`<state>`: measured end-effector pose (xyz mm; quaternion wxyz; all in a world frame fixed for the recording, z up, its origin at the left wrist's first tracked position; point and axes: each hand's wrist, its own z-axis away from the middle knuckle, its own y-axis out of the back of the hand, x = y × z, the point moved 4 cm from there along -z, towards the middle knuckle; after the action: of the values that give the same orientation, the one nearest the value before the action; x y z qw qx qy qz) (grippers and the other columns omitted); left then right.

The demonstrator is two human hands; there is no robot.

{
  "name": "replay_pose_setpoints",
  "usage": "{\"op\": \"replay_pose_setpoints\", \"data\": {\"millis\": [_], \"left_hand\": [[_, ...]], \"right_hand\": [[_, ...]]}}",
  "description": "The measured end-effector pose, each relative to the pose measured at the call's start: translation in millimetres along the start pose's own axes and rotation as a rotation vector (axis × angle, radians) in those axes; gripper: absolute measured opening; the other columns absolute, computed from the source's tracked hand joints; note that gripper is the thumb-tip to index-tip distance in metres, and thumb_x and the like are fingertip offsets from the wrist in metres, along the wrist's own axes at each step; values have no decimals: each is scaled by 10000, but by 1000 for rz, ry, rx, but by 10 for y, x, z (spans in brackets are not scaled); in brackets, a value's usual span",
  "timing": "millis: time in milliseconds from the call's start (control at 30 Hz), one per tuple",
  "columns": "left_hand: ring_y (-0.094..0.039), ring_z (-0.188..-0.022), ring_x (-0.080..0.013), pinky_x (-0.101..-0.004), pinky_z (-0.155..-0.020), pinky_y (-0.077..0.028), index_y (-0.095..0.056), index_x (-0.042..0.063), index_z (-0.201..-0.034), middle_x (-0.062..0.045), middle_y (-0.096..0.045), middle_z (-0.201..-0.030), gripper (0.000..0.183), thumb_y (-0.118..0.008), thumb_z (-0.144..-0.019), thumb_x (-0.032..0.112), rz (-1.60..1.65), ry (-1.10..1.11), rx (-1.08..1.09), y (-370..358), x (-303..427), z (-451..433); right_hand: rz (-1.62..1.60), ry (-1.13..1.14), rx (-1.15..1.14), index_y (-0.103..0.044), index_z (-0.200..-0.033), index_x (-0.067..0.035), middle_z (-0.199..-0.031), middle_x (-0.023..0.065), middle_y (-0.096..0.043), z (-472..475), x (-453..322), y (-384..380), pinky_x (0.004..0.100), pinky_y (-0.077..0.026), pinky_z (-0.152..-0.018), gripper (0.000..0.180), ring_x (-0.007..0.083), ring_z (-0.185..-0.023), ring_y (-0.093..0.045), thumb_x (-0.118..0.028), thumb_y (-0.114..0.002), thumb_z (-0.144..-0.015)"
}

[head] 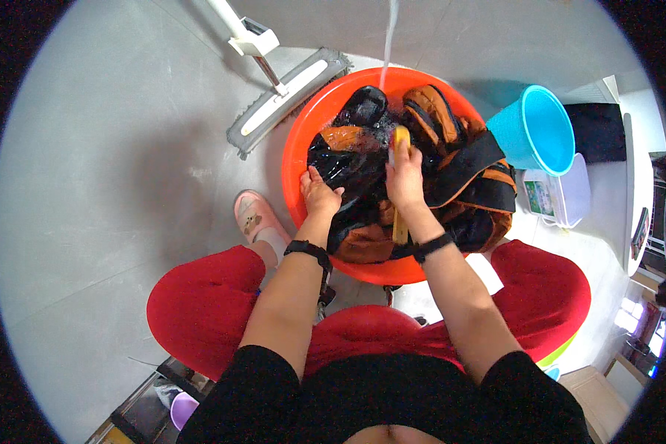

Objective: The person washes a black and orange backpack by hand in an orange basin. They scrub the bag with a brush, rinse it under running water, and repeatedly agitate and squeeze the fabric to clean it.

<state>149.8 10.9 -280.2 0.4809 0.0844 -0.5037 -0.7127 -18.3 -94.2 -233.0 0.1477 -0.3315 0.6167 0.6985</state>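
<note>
A large orange-red plastic basin (295, 183) stands before me, holding a wet black-and-orange fabric bag (366, 241) with straps. My right hand (406, 177) is closed around a long yellow scrub brush (400, 230), over the middle of the bag. Its bristle side is mostly hidden by my fingers and blurred. On the glossy black fabric at the basin's left side rests my left hand (321, 194), thumb apart from the fingers. From above, a thin stream of water (389, 41) runs down into the basin, with foam and splashing near the brush.
A flat mop (288, 97) leans at the basin's upper left. To the right are a turquoise bucket (549, 133) and a lidded plastic box (563, 191) with a label. My pink slipper (258, 215) is beside the basin; a purple container (183, 409) is at lower left.
</note>
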Motion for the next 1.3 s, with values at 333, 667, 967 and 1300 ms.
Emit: {"op": "replay_pose_setpoints", "data": {"millis": [333,667,967,1300], "left_hand": [[73,-1418,-438,-536,-1128,-20,-185,233,-1505,-288,97,-1522,712,-347,-912,594,-350,-202,-85,-358,15,340],[86,-1413,-450,-528,-1130,-33,-156,230,-1510,-289,105,-1522,780,-411,-882,616,-396,-202,-192,-352,67,421],[105,-1409,-457,-529,-1127,1,-156,244,-1510,-283,119,-1522,765,-385,-888,625,-509,-150,-298,-433,-5,432],[106,-1416,-440,-558,-1118,-9,-151,294,-1506,-251,85,-1538,677,-323,-920,586,-590,-136,-425,-431,-80,667]], "right_hand": [[603,118,-671,-152,-1443,-471,-1357,254,-381,-513,315,-651,432,-558,-752,670,386,-929,-656,-104,-394,-938],[737,135,-688,-178,-1479,-319,-1239,282,-469,-294,542,-606,444,-539,-806,559,388,-934,-643,-217,-349,-957],[784,341,-535,-182,-1481,-326,-1284,292,-446,320,120,-890,462,-509,-867,592,410,-1084,-579,-221,-393,-938],[533,145,-769,-484,-1307,-266,-1196,259,-498,659,-246,-694,432,-537,-819,396,381,-969,-634,-274,-468,-912]]}}
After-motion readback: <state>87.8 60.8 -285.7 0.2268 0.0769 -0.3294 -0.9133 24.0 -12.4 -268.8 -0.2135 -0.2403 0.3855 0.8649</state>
